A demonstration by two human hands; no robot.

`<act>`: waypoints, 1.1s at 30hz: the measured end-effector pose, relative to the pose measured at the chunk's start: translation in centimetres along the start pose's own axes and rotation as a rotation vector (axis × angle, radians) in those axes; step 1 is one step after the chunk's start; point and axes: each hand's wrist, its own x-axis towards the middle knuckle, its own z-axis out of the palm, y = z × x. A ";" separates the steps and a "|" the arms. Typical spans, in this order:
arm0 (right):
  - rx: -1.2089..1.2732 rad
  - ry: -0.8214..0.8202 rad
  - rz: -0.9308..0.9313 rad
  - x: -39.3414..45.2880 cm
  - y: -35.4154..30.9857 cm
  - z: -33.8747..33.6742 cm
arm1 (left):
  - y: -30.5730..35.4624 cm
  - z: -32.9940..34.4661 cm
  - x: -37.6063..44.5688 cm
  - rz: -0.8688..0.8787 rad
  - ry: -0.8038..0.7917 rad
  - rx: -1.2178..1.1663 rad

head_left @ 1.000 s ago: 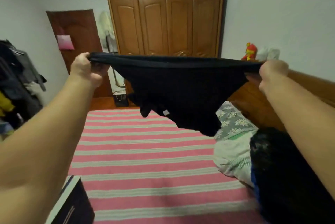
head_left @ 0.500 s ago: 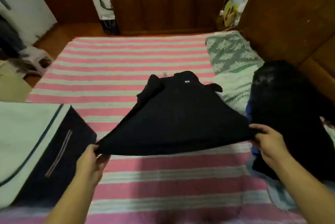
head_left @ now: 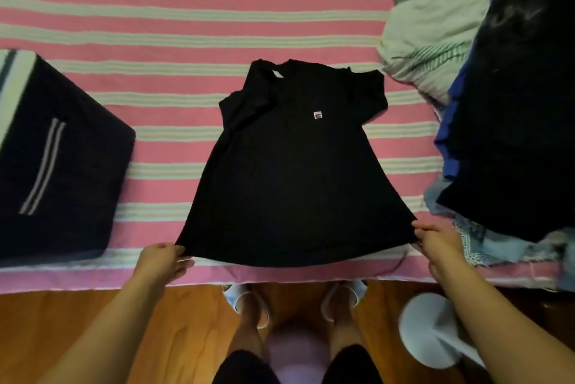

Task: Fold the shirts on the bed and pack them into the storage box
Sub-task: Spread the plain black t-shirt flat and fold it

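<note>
A black T-shirt (head_left: 295, 172) with a small chest label lies spread flat on the pink-and-white striped bed (head_left: 174, 26), collar away from me. Its left sleeve is tucked over the body. My left hand (head_left: 163, 262) pinches the hem's left corner and my right hand (head_left: 437, 240) pinches the hem's right corner, both at the bed's near edge. A dark navy storage box (head_left: 59, 163) with a pale striped handle sits on the bed to the left of the shirt.
A heap of dark and blue clothes (head_left: 510, 122) lies at the right, with a pale patterned quilt (head_left: 429, 26) behind it. Below the bed edge is wooden floor (head_left: 77, 321), my feet in slippers (head_left: 245, 299), and a white round object (head_left: 432, 327).
The shirt, held up in the air a second ago, has come down and now lies flat on the bed. My view has tilted down to the bed's near edge.
</note>
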 end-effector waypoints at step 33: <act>-0.702 0.086 -0.600 15.4 -8.3 18.2 | 7.6 20.0 14.8 1.042 -0.023 0.901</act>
